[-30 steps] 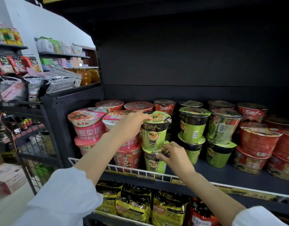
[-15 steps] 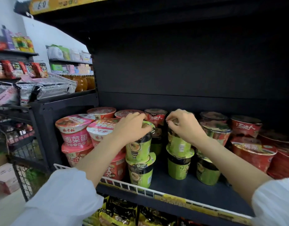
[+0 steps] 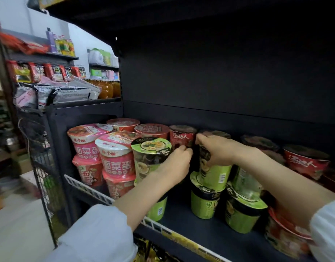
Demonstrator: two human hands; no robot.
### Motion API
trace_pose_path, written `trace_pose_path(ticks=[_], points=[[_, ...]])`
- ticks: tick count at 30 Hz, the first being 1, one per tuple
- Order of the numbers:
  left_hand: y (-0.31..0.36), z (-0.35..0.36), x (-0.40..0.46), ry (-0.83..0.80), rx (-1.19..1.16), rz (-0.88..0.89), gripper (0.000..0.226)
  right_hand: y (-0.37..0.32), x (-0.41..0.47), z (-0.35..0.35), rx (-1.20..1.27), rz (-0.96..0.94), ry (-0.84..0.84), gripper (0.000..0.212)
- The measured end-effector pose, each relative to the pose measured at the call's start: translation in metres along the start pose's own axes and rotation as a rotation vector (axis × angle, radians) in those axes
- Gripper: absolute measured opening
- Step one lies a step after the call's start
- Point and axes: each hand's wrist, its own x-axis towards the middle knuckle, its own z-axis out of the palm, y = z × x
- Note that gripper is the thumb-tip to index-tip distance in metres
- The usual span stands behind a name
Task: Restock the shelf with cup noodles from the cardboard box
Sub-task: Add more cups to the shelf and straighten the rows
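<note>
The person reaches into a dark metal shelf (image 3: 210, 237) with both bare hands, white sleeves pushed up the forearms. The left hand (image 3: 177, 163) has its fingers curled against the right side of a green cup noodle (image 3: 150, 156) that stands on top of another green cup at the front of the shelf; the thumb is hidden behind the cup, so whether the hand truly clasps it or only steadies it cannot be told. The right hand (image 3: 216, 150) grips the upper part of a second green cup noodle (image 3: 213, 172), fingers wrapped over its rim and lid; this cup sits stacked on a lower green cup (image 3: 205, 203) and leans slightly. Just to the right stands another pair of stacked green cups (image 3: 242, 210), the upper one tilted.

To the left of the green cups are pink-lidded cup noodles (image 3: 113, 157) stacked two high, touching each other. Behind the hands, red cup noodles (image 3: 181, 136) line the back of the shelf, and more red cups (image 3: 306, 163) fill the right side. A white wire rail (image 3: 87, 188) runs along the shelf's front edge. On the neighbouring rack to the left lie snack packets (image 3: 49, 71) and orange drink bottles (image 3: 108, 88). The cardboard box is not in view.
</note>
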Motion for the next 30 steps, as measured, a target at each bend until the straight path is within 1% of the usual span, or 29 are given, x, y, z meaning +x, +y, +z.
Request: trace_pose_path(ticks=[2, 3, 6, 9, 11, 13, 15, 17, 19, 20, 22, 24, 26, 30], points=[[-0.002, 0.013, -0.004, -0.055, -0.050, -0.074, 0.042, 0.002, -0.002, 0.003, 0.023, -0.007, 0.022, 0.074], [-0.003, 0.020, -0.006, -0.088, -0.070, -0.110, 0.043, 0.002, -0.001, 0.003, 0.054, -0.015, 0.031, 0.070], [-0.009, 0.040, -0.005, -0.180, -0.069, -0.182, 0.048, 0.002, 0.003, -0.003, 0.209, -0.027, 0.088, 0.043], [-0.017, 0.052, 0.000, -0.217, -0.049, -0.234, 0.054, 0.009, 0.017, -0.013, 0.358, 0.018, 0.205, 0.036], [-0.021, 0.057, 0.003, -0.203, -0.038, -0.249, 0.054, 0.015, 0.030, -0.017, 0.401, 0.042, 0.260, 0.029], [-0.022, 0.061, 0.008, -0.173, -0.039, -0.252, 0.054, 0.022, 0.047, -0.015, 0.353, 0.046, 0.225, 0.031], [-0.021, 0.067, 0.013, -0.177, -0.011, -0.252, 0.052, 0.026, 0.065, -0.009, 0.281, 0.025, 0.119, 0.037], [-0.020, 0.071, 0.021, -0.195, 0.029, -0.219, 0.045, 0.029, 0.081, -0.002, 0.224, -0.023, 0.015, 0.044], [-0.020, 0.074, 0.031, -0.174, 0.023, -0.255, 0.038, 0.031, 0.093, 0.002, 0.177, -0.063, -0.044, 0.047], [-0.017, 0.072, 0.038, -0.180, 0.042, -0.282, 0.036, 0.033, 0.099, 0.003, 0.142, -0.071, -0.054, 0.050], [-0.010, 0.067, 0.047, -0.136, 0.064, -0.313, 0.034, 0.038, 0.109, 0.003, 0.069, -0.065, -0.064, 0.055], [-0.012, 0.069, 0.056, -0.116, 0.118, -0.283, 0.036, 0.041, 0.115, 0.003, 0.069, -0.068, -0.059, 0.054], [-0.016, 0.075, 0.064, -0.098, 0.221, -0.199, 0.036, 0.044, 0.119, 0.004, 0.111, -0.087, -0.029, 0.047], [-0.014, 0.072, 0.074, -0.218, 0.422, -0.087, 0.034, 0.048, 0.122, 0.007, 0.110, -0.095, 0.058, 0.042]])
